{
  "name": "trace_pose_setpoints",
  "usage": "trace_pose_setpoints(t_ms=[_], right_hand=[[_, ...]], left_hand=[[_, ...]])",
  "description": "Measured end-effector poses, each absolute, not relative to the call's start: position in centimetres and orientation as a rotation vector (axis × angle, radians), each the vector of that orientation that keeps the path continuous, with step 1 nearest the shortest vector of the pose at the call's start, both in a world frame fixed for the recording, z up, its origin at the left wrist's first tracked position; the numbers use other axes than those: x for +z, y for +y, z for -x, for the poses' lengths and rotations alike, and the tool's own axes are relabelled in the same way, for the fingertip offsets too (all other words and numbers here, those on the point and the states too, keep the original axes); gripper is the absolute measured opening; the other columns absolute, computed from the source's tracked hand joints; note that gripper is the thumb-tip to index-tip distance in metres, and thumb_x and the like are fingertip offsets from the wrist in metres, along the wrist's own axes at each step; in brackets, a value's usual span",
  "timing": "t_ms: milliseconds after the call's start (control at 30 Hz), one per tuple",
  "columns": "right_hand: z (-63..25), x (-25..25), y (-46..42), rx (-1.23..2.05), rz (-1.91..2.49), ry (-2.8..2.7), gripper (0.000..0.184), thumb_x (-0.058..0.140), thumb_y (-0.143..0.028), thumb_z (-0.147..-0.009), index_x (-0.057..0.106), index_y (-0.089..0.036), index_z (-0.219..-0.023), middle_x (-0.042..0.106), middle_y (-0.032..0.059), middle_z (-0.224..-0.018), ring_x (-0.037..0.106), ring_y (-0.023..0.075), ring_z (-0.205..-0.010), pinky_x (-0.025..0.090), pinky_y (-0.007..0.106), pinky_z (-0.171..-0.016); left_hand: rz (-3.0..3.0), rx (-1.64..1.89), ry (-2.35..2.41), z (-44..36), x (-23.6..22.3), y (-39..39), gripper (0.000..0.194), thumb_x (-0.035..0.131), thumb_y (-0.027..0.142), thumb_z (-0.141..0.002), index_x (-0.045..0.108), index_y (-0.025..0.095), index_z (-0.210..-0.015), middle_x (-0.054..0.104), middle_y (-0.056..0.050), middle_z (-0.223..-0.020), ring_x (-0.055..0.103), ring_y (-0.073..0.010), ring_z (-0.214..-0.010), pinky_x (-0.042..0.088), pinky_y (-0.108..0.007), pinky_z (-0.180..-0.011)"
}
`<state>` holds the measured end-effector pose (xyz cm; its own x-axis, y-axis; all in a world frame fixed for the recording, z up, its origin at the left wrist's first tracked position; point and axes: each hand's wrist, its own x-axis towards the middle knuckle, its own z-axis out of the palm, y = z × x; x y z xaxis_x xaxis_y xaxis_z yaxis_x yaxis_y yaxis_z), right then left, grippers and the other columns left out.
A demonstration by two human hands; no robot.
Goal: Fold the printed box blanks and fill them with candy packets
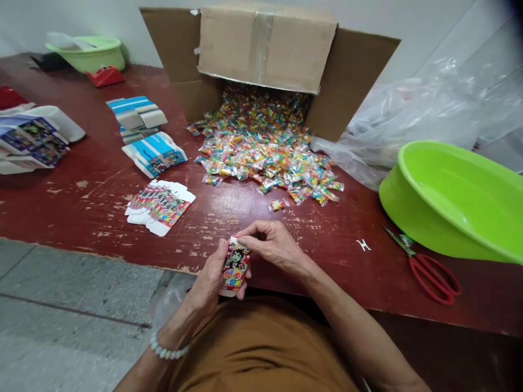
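My left hand (213,275) is wrapped round a small red printed candy box (236,268), held upright near the table's front edge. At the box's top end my right hand (272,245) pinches the white flap between thumb and finger. Left of my hands lies a fanned stack of flat red cartons (161,206) of the same print. Beyond my hands, many small clear packets of coloured candy (261,152) spill out of a large cardboard box (269,46) tipped on its side.
Blue-and-white cartons (155,153) and purple ones (32,141) lie to the left. A green basin (457,207) and red-handled scissors (433,275) sit at the right, near clear plastic sheeting (420,114). Farther back left are another green basin (98,54) and a red tape dispenser (105,76).
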<state>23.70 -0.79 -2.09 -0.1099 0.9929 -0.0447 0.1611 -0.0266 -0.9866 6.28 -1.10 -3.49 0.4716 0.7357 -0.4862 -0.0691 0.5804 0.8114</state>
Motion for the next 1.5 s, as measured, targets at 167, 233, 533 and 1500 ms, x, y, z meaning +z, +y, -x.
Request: trace_pose_setpoints(t_ms=[167, 233, 533, 1500], right_hand=[[-23.5, -2.3, -1.1, 0.97, 1.226, -1.616, 0.014, 0.065, -0.029, -0.09, 0.075, -0.019, -0.086, 0.075, 0.0043, -0.084, 0.066, 0.0153, -0.075, 0.049, 0.029, -0.072], [-23.5, -2.5, -1.1, 1.054, 1.263, -1.56, 0.014, 0.066, -0.029, -0.09, 0.074, -0.019, -0.086, 0.074, 0.0034, -0.082, 0.065, 0.0143, -0.072, 0.049, 0.027, -0.07], [-24.0, -2.0, -1.5, 1.13, 1.061, -1.669, 0.014, 0.062, -0.028, -0.096, 0.071, -0.021, -0.086, 0.074, 0.0048, -0.104, 0.067, 0.0158, -0.088, 0.051, 0.03, -0.081], [-31.2, -6.2, 4.3, 0.225, 2.095, -1.746, 0.017, 0.065, -0.026, -0.095, 0.072, -0.015, -0.106, 0.064, 0.0193, -0.119, 0.056, 0.0337, -0.114, 0.048, 0.047, -0.095]], left_hand=[[-0.863, 0.576, 0.963, -6.0, -4.0, -1.1, 0.069, 0.053, 0.082, -0.083, 0.066, 0.014, -0.08, 0.07, -0.005, -0.064, 0.058, -0.0114, -0.038, 0.044, -0.021, -0.04], [-0.893, 0.554, 0.96, -5.9, -4.1, -1.1, 0.071, 0.051, 0.083, -0.083, 0.068, 0.013, -0.076, 0.068, -0.005, -0.059, 0.057, -0.0112, -0.037, 0.042, -0.021, -0.04], [-0.909, 0.571, 0.952, -5.5, -4.2, -0.8, 0.075, 0.052, 0.075, -0.088, 0.058, 0.02, -0.139, 0.07, -0.001, -0.063, 0.057, -0.0133, -0.038, 0.044, -0.021, -0.04], [-0.875, 0.258, 0.923, -0.3, -4.6, -2.5, 0.046, 0.093, 0.037, -0.062, 0.078, 0.02, -0.102, 0.083, -0.007, -0.089, 0.075, -0.0244, -0.083, 0.057, -0.033, -0.077]])
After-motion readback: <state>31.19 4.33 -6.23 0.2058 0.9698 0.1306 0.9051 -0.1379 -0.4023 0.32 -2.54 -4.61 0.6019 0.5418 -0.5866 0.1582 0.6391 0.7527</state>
